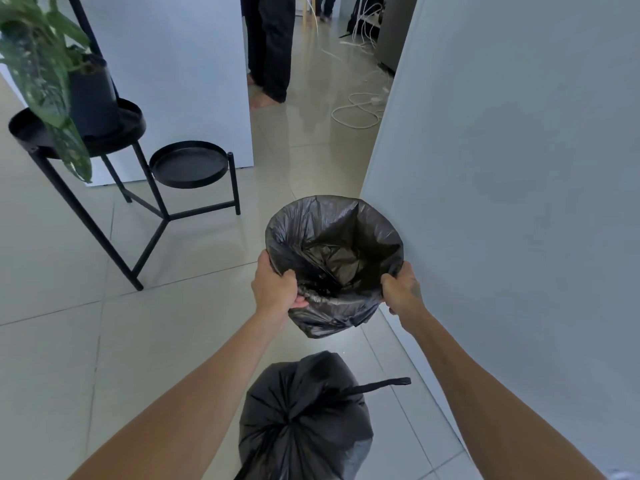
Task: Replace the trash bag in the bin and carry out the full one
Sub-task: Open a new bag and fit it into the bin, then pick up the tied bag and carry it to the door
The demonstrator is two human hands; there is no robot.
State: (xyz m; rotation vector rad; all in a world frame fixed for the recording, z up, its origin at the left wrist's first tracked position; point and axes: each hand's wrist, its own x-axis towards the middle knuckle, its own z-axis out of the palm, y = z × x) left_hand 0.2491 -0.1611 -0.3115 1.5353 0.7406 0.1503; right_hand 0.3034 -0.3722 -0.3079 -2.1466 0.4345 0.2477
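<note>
A small round bin stands on the tiled floor against the white wall, fully covered by a fresh black trash bag [334,251] whose mouth is folded over the rim and hangs open. My left hand [277,287] grips the bag's edge at the near left of the rim. My right hand [401,287] grips it at the near right. The bin's own surface is hidden under the plastic. Closer to me on the floor sits the full black trash bag [304,420], tied at the top, with one tie strip sticking out to the right.
A white wall [519,168] runs along the right. A black metal plant stand [156,199] with a potted plant [45,71] is at the left. Farther off a person's legs [270,46] stand on the tiles, and white cables [360,112] lie on the floor.
</note>
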